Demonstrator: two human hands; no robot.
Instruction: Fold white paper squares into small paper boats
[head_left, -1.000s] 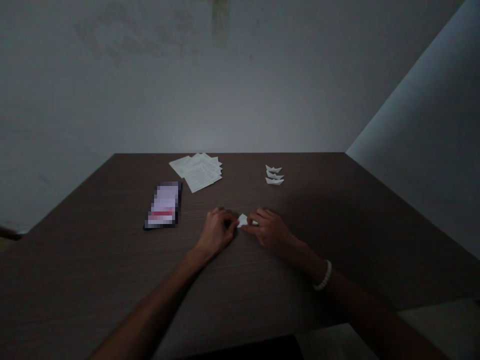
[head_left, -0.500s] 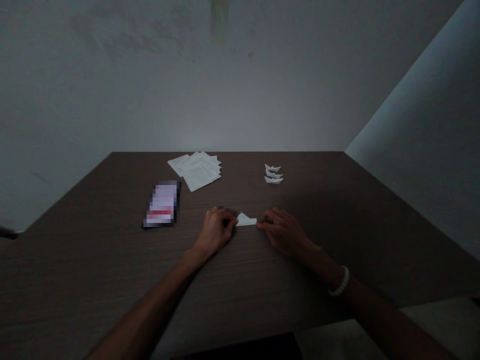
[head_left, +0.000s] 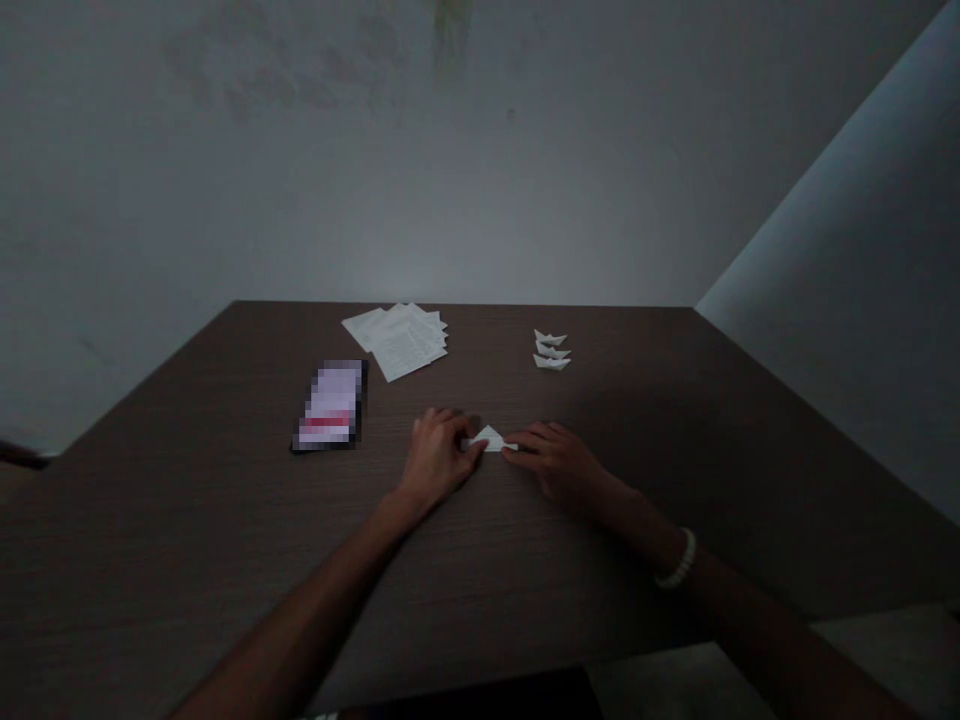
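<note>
A small folded white paper piece (head_left: pixel 490 439) with a pointed top lies on the dark wooden table (head_left: pixel 675 440) between my hands. My left hand (head_left: pixel 439 459) has its fingers curled and pinches the paper's left end. My right hand (head_left: pixel 556 462) pinches the right end with thumb and fingertips; a white bead bracelet (head_left: pixel 677 562) is on that wrist. Both hands rest on the tabletop.
Three small folded paper boats (head_left: pixel 551 351) lie in a column at the back right. A loose stack of printed sheets (head_left: pixel 401 340) is at the back centre. A phone with a lit screen (head_left: pixel 331 405) lies left of my hands. Walls close off the back and right.
My right hand drew out to the right, stretching the paper wide, then came back in a little. The paper now shows a low triangle shape. My left hand barely moved.
</note>
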